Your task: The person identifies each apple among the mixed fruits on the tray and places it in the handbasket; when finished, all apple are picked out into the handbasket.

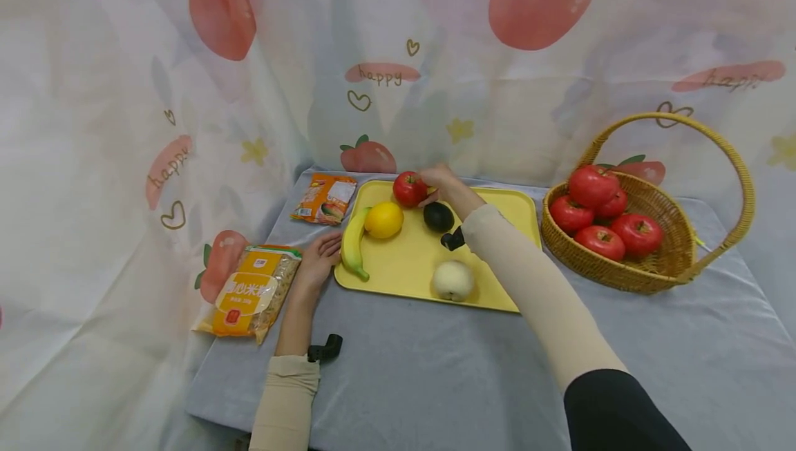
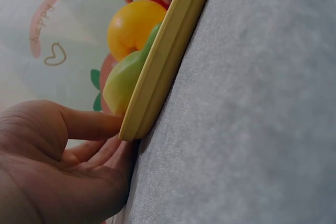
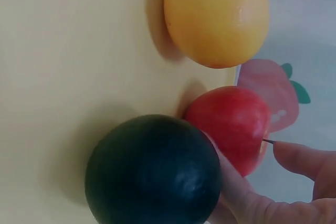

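Observation:
At the back of the yellow tray [image 1: 398, 264], my right hand [image 1: 443, 180] holds a red apple [image 1: 409, 189] between thumb and fingers; its thin stem shows in the right wrist view. Close beside that hand lies a dark green round fruit [image 3: 152, 171]. My left hand [image 2: 68, 156] grips the tray's left edge, thumb against the rim; its other fingertips are partly hidden. Just inside that edge lies a banana [image 1: 353, 244], touching a yellow-orange round fruit [image 1: 383, 220]. A pale round fruit [image 1: 453, 280] sits near the tray's front edge.
A wicker basket [image 1: 678, 264] with a tall handle stands right of the tray, holding several red apples [image 1: 637, 232]. On the left lie an orange packet [image 1: 323, 199] and a yellow-orange bag [image 1: 251, 292]. A printed curtain [image 1: 298, 36] hangs behind the grey cloth-covered table [image 1: 398, 368].

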`<action>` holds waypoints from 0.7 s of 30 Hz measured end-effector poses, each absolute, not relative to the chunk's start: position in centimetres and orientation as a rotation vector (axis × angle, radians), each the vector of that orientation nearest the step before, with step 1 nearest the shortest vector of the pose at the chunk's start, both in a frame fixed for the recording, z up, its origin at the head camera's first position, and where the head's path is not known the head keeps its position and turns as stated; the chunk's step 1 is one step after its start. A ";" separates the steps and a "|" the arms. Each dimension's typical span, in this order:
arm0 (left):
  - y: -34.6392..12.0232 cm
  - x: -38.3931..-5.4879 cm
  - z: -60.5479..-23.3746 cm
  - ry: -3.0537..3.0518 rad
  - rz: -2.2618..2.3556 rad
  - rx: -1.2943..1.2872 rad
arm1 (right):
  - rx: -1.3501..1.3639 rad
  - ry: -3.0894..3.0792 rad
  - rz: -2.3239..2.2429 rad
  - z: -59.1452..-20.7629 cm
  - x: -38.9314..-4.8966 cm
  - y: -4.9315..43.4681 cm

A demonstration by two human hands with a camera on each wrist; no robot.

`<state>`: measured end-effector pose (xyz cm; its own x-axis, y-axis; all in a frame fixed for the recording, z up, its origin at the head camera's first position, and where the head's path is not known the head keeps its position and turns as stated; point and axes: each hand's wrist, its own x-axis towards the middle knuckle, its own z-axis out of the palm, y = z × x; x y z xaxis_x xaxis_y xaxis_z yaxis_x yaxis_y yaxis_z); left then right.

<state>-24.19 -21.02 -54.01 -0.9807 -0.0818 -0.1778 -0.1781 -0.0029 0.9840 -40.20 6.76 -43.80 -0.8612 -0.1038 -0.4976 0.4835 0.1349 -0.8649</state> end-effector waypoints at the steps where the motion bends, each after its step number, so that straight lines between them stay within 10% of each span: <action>1: -21.0 -24.2 -54.0 2.169 2.161 -0.281 | 0.360 1.982 -1.775 -43.9 -40.2 6.8; 21: -20.9 -24.3 -54.1 2.191 2.159 -0.273 | 0.389 1.957 -1.807 -44.8 -40.8 6.8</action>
<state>-24.34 -20.95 -54.11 -0.9829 -0.0884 -0.1615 -0.1628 0.0076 0.9866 -40.80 6.77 -44.82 -0.8610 -0.0922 -0.5002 0.4912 0.1043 -0.8648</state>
